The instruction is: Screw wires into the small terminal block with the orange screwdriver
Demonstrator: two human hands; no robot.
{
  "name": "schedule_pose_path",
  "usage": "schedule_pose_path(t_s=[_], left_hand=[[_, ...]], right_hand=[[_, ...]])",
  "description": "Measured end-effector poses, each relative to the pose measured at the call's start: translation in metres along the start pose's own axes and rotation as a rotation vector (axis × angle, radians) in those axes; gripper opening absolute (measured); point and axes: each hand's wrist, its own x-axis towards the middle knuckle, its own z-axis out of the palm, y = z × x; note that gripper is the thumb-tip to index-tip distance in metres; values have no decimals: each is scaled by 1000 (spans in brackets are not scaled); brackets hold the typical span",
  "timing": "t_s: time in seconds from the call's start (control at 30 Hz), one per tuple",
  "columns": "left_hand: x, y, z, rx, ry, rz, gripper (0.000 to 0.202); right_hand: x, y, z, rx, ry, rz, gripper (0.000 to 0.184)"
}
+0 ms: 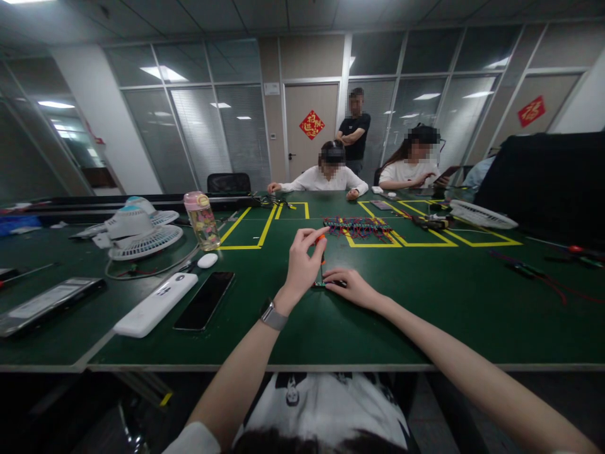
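My left hand (304,261) is closed around the handle of a small screwdriver (323,252), orange and dark. The screwdriver stands nearly upright, its thin shaft reaching down to a small green circuit board (320,284) on the table. With bent fingers, my right hand (350,285) rests low on the table and grips the board's right end; its fingers cover part of it. Just beyond both hands lies a row of small circuit boards with red and blue wires (362,228).
Left of me lie a black phone (205,301), a white power bank or phone-like block (157,304), a white earbud case (207,260), a bottle (202,221) and a white fan (144,230). Yellow tape (239,247) marks the green table. Across it, people sit and stand.
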Motion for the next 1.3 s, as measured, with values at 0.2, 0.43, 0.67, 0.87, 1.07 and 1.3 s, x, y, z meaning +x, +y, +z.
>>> schedule_pose_path(t_s=[0.2,0.43,0.67,0.87,1.07,1.3], left_hand=[[0,0,0,-50,-57,25,30],[1,-1,1,-44,13,-76,28],[6,-6,-1,-184,-19,-154,25],[4,-9,-2,16,18,-96,32],[3,-9,-1,-119,-24,-54,26],[4,-8,-2,-103,6,-94,30]], right_hand=[[0,1,0,9,-8,4,20],[0,0,0,17,-4,12,19],[0,0,0,19,-6,9,19],[0,0,0,11,-5,9,20],[0,2,2,11,5,9,20],[1,3,3,37,26,22,18]])
